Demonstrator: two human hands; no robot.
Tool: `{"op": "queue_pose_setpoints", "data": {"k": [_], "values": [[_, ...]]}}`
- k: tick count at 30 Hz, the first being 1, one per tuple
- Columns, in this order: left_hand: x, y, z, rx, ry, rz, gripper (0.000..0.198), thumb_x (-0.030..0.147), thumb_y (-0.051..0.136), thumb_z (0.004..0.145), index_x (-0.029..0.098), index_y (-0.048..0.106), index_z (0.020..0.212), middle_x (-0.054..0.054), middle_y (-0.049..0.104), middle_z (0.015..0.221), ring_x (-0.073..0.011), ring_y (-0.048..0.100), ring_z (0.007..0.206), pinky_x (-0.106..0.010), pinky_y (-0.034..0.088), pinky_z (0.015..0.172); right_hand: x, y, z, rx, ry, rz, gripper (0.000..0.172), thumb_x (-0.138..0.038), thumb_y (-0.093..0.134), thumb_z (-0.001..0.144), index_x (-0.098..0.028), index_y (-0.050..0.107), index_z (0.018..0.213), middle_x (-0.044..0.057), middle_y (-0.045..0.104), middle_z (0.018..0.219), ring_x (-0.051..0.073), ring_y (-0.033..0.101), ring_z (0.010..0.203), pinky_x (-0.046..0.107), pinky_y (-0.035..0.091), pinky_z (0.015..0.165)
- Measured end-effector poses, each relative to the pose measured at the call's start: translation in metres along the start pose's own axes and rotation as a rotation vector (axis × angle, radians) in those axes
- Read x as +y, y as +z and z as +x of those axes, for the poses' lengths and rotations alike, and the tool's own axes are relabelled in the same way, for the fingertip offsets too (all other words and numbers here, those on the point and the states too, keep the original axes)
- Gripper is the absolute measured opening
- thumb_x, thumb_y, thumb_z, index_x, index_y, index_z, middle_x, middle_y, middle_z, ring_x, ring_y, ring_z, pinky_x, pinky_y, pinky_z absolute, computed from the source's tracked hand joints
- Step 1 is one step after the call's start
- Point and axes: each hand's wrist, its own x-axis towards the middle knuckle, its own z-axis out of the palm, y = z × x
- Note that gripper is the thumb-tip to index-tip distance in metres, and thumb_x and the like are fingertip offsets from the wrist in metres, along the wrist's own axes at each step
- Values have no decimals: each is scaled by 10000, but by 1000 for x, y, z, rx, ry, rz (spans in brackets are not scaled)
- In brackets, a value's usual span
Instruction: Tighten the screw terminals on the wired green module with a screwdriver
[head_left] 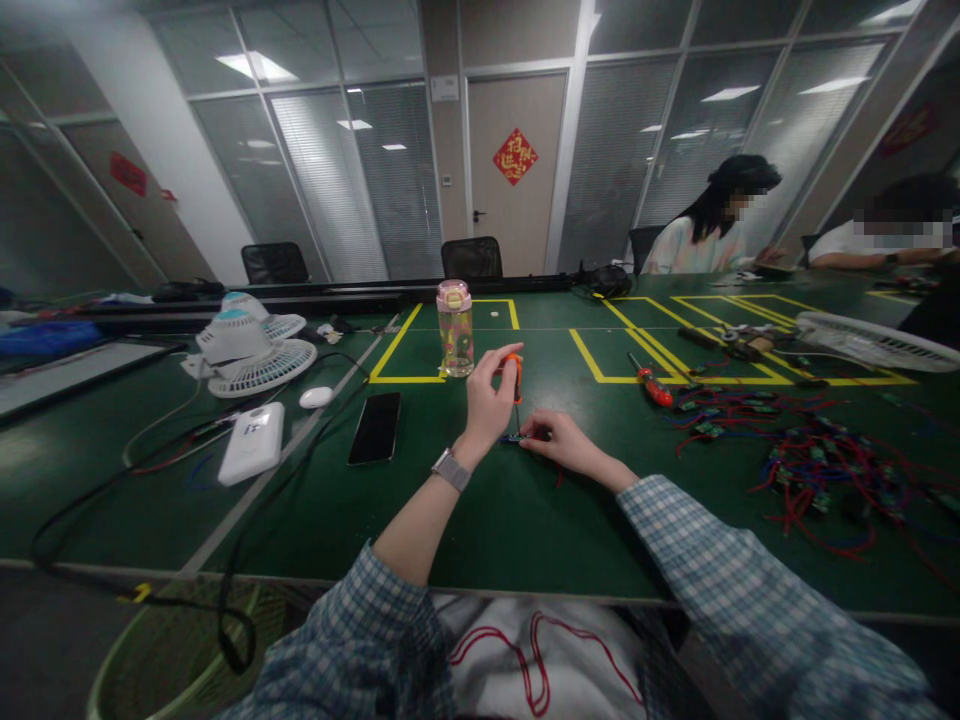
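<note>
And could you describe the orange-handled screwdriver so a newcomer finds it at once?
On the green table, look just right of the clear, pink-lidded bottle. The orange-handled screwdriver stands upright in the left hand, shaft pointing down beside the right hand. Unlike it, the red-handled screwdriver farther right lies on the table.

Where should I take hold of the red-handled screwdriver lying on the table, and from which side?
Likely by the handle, from above and its near left side: the red-handled screwdriver lies flat, its handle is thicker than the shaft, and wires lie close on the right.
</note>
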Motion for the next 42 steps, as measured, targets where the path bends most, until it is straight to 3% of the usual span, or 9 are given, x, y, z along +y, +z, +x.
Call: {"op": "queue_pose_setpoints", "data": {"k": [5, 13, 20, 30, 37, 42], "values": [[7, -1, 1, -7, 54, 50, 178, 254, 607, 899, 233, 664, 1066, -41, 627, 967, -150, 607, 880, -278, 521, 755, -1, 0, 0, -3, 11, 2, 54, -180, 688, 756, -161, 673, 804, 27, 642, 795, 142, 584, 685, 266, 464, 648], [4, 0, -1, -76, -8, -76, 257, 245, 467, 969, 208, 610, 1180, -61, 676, 991, -141, 666, 831, -284, 540, 765, 0, 0, 0, -7, 11, 4, 64, -181, 691, 755, -158, 674, 812, 28, 641, 792, 141, 581, 680, 267, 465, 652], [2, -1, -1, -69, -24, -103, 296, 257, 439, 983, 204, 612, 1217, -73, 704, 1061, -167, 676, 925, -310, 539, 818, 2, 1, 0, -3, 8, 10, 59, -176, 687, 759, -149, 674, 810, 32, 634, 789, 140, 573, 681, 261, 456, 648], [9, -2, 2, 45, 87, 46, 118, 215, 664, 853, 215, 696, 967, -19, 607, 857, -136, 570, 781, -262, 483, 714, 3, 1, 0, -1, 2, 7, 70, -193, 687, 759, -158, 679, 819, 28, 638, 791, 142, 575, 682, 264, 457, 649], [8, -4, 2, 20, 77, -9, 252, 184, 461, 964, 214, 678, 1089, -41, 631, 959, -143, 592, 895, -287, 475, 796, 4, 1, 0, -2, -2, 8, 65, -191, 687, 759, -158, 679, 815, 27, 644, 780, 140, 579, 679, 261, 456, 646], [7, -3, 1, 38, 73, -4, 236, 186, 486, 955, 206, 669, 1101, -35, 642, 923, -136, 592, 853, -281, 478, 775, 3, 1, 0, 3, 6, 8, 69, -186, 695, 754, -157, 683, 816, 30, 651, 777, 145, 583, 681, 267, 460, 653]]}}
